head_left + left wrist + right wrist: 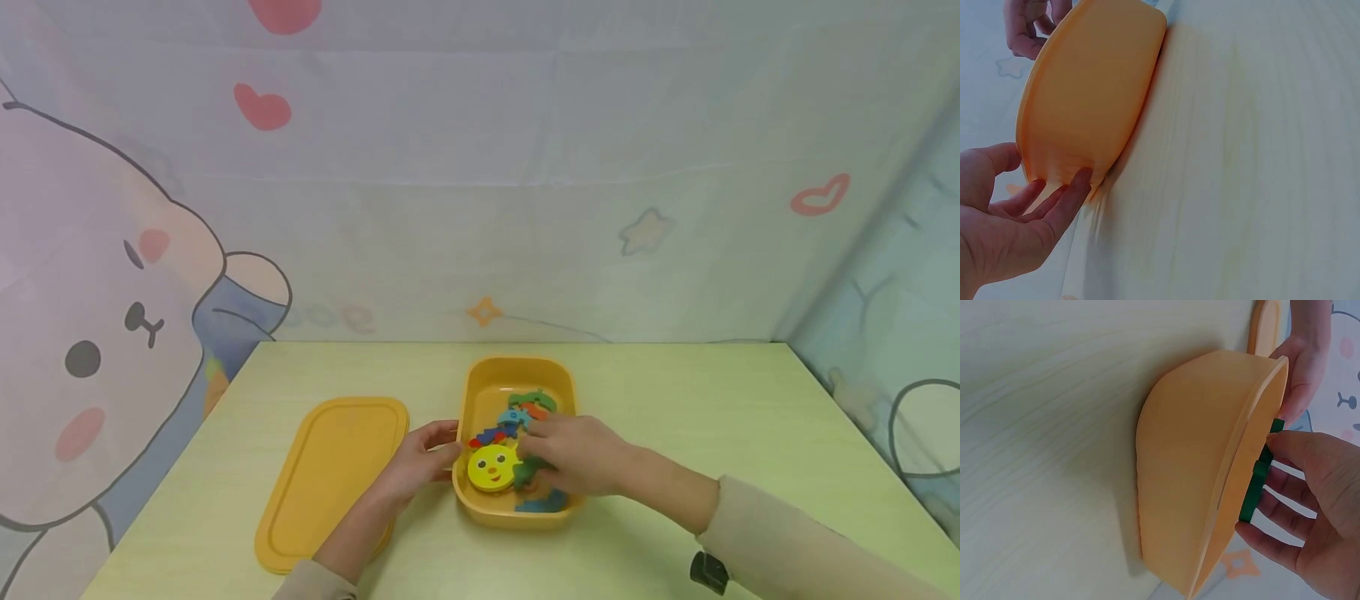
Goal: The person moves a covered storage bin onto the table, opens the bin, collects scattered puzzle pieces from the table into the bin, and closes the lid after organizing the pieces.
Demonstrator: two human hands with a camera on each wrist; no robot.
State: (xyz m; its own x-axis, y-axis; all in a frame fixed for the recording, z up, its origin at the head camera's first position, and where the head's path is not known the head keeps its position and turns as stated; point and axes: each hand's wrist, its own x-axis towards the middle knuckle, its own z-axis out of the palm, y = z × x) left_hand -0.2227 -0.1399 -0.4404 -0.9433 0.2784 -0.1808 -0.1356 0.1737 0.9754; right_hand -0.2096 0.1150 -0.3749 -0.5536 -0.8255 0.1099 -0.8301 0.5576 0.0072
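A yellow-orange plastic box [517, 521] stands on the table with several colourful flat toy pieces inside. Among them are a yellow smiling-face piece [492, 468], a light blue piece [513, 417], a green piece [534, 401] and a blue piece [543, 502]. My left hand [420, 462] rests against the box's left side, thumb near the rim and relaxed fingertips touching the outer wall [1088, 100]. Over the box's right edge, my right hand [577, 454] pinches a dark green piece [1260, 478] between thumb and fingers, at rim height. Its full shape is partly hidden by the fingers.
A yellow-orange lid [337, 475] lies flat on the table left of the box, partly under my left forearm. The pale wooden table [712, 408] extends to the right. Behind it hangs a printed cloth [525, 167].
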